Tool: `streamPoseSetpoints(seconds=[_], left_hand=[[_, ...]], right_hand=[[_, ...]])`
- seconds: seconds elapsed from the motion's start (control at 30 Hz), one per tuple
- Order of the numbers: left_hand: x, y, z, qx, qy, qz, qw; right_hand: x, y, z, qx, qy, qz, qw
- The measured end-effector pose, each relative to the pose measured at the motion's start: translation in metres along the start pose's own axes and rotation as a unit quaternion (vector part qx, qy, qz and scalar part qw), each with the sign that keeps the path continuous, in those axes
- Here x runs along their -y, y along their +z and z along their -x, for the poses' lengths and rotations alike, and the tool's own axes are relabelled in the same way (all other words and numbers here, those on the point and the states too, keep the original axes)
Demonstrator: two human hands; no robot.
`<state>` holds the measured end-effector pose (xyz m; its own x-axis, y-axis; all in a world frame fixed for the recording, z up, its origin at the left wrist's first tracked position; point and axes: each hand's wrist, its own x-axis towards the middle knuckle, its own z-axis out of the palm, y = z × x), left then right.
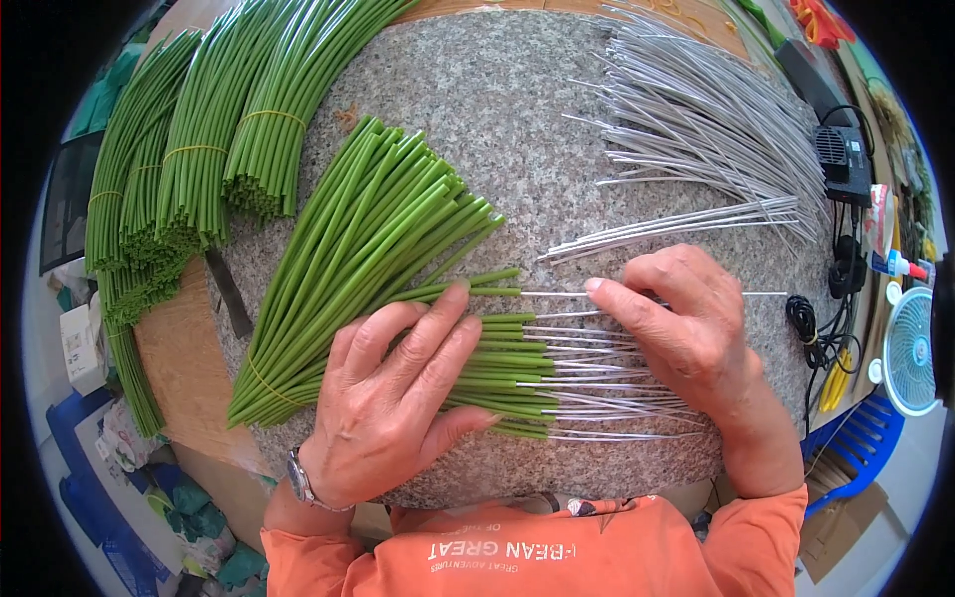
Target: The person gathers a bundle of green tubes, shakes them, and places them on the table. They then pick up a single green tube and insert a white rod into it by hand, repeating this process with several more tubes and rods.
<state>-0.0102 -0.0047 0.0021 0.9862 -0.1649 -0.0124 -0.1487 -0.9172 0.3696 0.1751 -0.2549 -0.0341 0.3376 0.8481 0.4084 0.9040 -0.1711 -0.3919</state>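
Observation:
A fan of green plastic stems (373, 229), tied by a yellow band near its lower left end, lies across the grey speckled slab. My left hand (398, 398) rests on these stems with its fingers stretched out, the index fingertip on the uppermost of the row pointing right. Between the thumb and fingers of my right hand (691, 323) is a thin silvery wire (552, 294), its left end at the tip of that stem. Below, several stems have wires (617, 383) sticking out of their right ends, partly hidden under my right hand.
Banded green bundles (264, 129) lie at the far left. A large pile of silvery wires (706, 109) fills the far right, with a few loose wires (667, 227) nearer. Black cables (846, 269), a small fan (907, 350) and a blue basket (860, 448) are along the right edge.

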Motion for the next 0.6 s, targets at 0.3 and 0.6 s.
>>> streamPoseSetpoints(seconds=[0.3, 0.6], left_hand=[[-0.002, -0.001, 0.001, 0.0, 0.01, 0.0, 1.0], [0.0, 0.001, 0.004, -0.005, 0.008, 0.0, 1.0]], right_hand=[[0.018, 0.008, -0.011, 0.045, -0.008, -0.06, 0.997], [0.011, 0.005, -0.017, -0.022, -0.025, -0.005, 0.999]])
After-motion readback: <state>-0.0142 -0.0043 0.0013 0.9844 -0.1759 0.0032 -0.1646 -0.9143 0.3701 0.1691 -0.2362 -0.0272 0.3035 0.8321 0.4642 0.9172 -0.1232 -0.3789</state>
